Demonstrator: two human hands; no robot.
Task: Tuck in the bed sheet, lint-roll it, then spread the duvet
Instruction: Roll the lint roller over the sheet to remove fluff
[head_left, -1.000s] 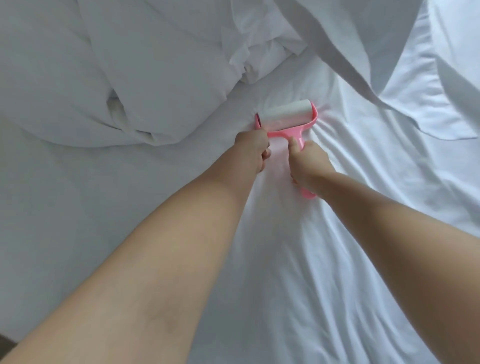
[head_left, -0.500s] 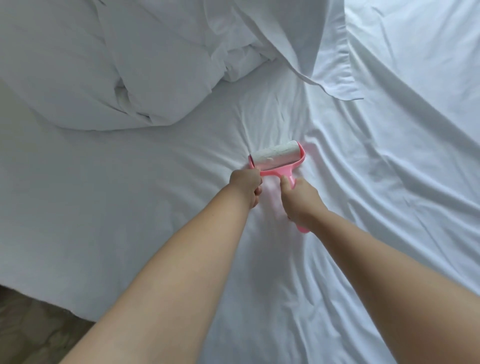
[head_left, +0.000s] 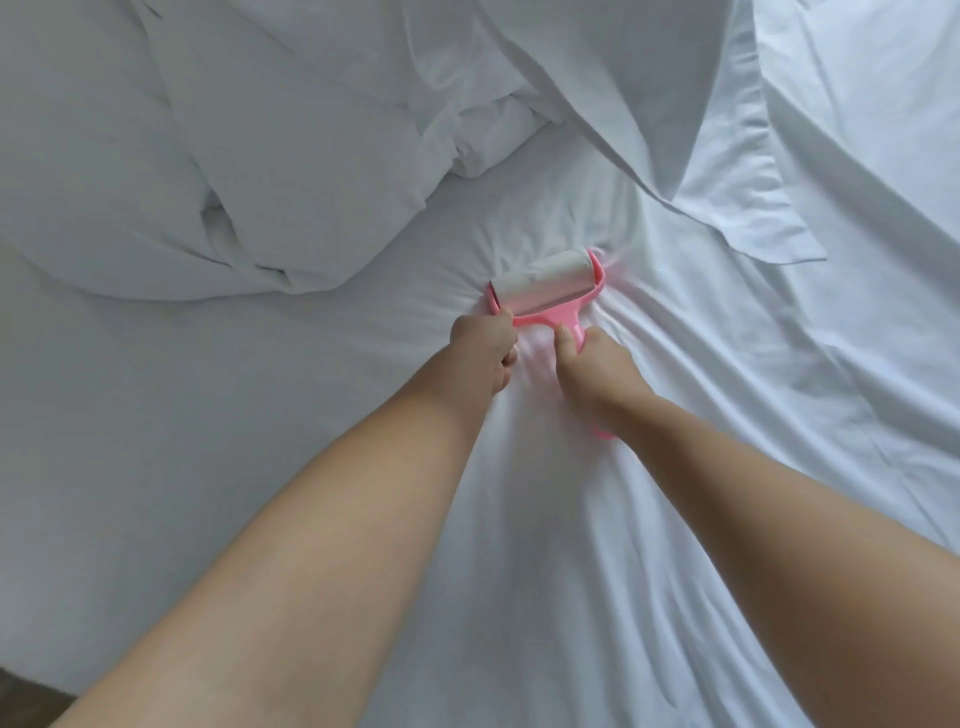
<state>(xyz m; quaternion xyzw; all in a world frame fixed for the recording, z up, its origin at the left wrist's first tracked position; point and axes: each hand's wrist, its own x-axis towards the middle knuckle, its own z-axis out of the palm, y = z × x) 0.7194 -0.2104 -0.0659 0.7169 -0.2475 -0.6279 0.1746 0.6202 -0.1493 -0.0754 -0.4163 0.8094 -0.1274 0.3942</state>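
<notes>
Step 2 of 3, by the look of it. Right hand (head_left: 592, 369) grips pink plastic lint roller (head_left: 550, 291) handle, left hand (head_left: 480, 345) holds its frame edge, roller on wrinkled white bed sheet (head_left: 571, 519). Crumpled white duvet (head_left: 234, 156) bunched beyond, unspread.

Furniture: you are looking down on a bed (head_left: 156, 415); its near-left edge runs off toward the lower left corner.
Floor: you can see only a dark brownish sliver of floor (head_left: 26, 691) past that edge, too little to tell the material.
Light: soft and even, brighter to your right, greyer to your left.
Walls, windows: out of your view.
</notes>
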